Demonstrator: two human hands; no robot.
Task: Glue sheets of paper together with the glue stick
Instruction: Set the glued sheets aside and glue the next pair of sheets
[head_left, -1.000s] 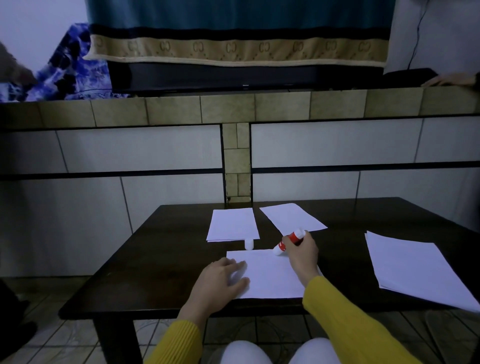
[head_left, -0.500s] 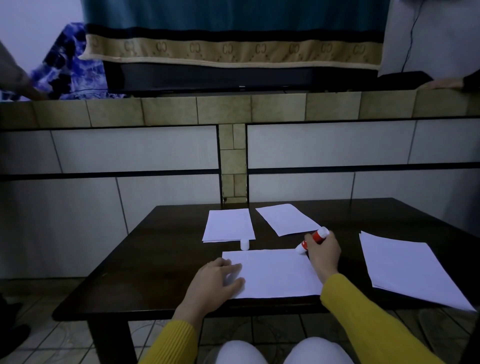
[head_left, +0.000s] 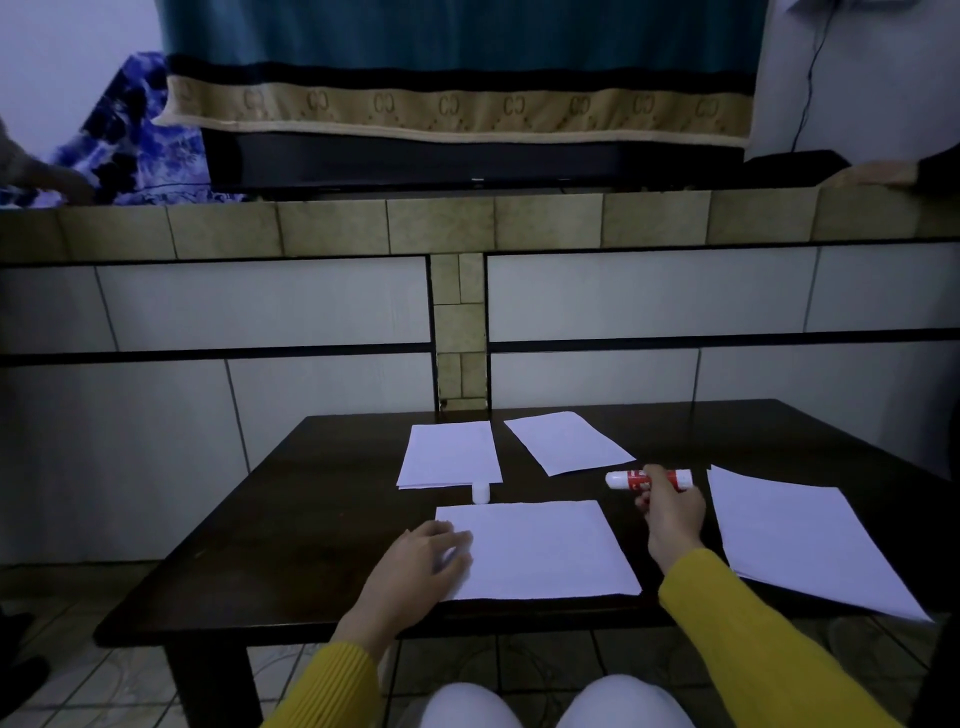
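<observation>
Tiled wall panels are filling the background behind a dark wooden surface (head_left: 311, 519), and I am watching over it from the head view, where the light is dim. Nearest me, by the front edge, one sheet of paper (head_left: 540, 551) is lying flat. My left hand (head_left: 421, 566) is resting on that sheet's left side, its fingers (head_left: 454, 543) spread loosely and pressing down rather than gripping.

My right hand (head_left: 672, 519) is hovering off the sheet's far right corner, between it and the stack of paper (head_left: 800, 540) that is lying toward the right edge. Its fingers are curling round the glue stick (head_left: 649, 479), which is lying roughly level with the bare tip pointing left and touching no paper. The white cap (head_left: 480, 492) is standing by itself just beyond the front sheet's far left corner.

Toward the far edge, a small pile (head_left: 449, 454) and a single angled sheet (head_left: 569, 441) are lying apart from each other; I cannot tell whether either is already glued.

I am judging the task as partway: the stick is uncapped and lifted clear, so gluing of the front sheet may be finished, though I cannot see any glue on it. Laying a second sheet on top and pressing it is looking like what is left.
</observation>
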